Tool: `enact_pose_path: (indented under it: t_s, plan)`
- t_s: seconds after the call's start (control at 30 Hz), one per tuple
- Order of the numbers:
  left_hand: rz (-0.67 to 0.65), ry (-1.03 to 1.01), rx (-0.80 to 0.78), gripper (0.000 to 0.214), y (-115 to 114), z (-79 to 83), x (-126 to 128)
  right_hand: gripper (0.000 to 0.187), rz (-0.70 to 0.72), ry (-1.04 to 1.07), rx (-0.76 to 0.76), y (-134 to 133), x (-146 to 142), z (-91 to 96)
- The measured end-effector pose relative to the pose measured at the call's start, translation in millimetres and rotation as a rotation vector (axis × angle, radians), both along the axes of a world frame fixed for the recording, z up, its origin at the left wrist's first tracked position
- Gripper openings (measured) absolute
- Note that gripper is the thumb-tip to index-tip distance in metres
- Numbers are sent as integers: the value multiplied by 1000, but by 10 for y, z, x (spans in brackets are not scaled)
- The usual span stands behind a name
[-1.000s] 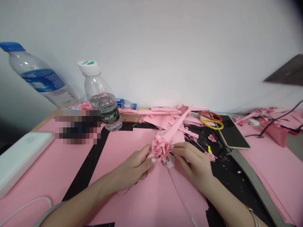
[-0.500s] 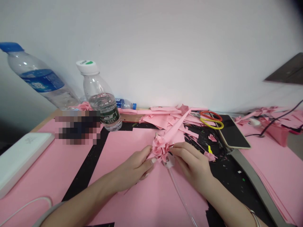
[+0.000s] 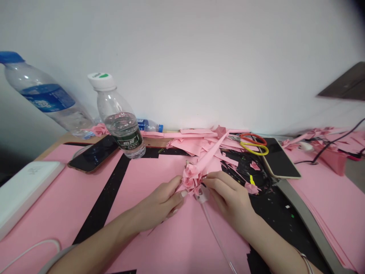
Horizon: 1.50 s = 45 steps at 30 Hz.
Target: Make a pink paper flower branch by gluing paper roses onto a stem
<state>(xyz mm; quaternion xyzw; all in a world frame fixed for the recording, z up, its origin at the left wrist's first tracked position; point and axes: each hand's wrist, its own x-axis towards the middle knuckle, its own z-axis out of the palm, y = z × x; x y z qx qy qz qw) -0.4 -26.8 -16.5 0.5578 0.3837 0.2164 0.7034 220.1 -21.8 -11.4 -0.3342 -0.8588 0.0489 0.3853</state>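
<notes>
While my left fingers (image 3: 169, 190) are gripping the paper flower (image 3: 191, 178) at left, my right fingers (image 3: 219, 182) are pinching its right edge | paper cone (image 3: 210, 154) is hiding scraps (image 3: 186, 146) behind | scissors (image 3: 253, 144) are lying beyond

On my feed I see the pink paper flower (image 3: 191, 177) just below centre, folded petals bunched and ruffled.

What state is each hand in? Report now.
Left hand: closed, holding the pink paper flower.
Right hand: closed, pinching at the flower's right edge.
</notes>
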Motion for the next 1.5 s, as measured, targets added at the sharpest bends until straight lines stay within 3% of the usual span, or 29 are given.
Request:
enact_pose_path:
  t_s: [1.13, 1.23, 1.33, 1.5]
  plan:
    - [28, -50, -39, 24, 4, -12, -16, 20, 5, 18, -33, 14, 23, 52]
    - [88, -65, 5, 26, 16, -60, -22, 25, -38, 35, -74, 17, 76, 60]
    - [257, -64, 51, 27, 45, -110, -33, 32, -166, 30, -139, 45, 166, 69]
    - [465, -69, 60, 27, 104, -140, -46, 44, -198, -250, -305, 98, 283, 68]
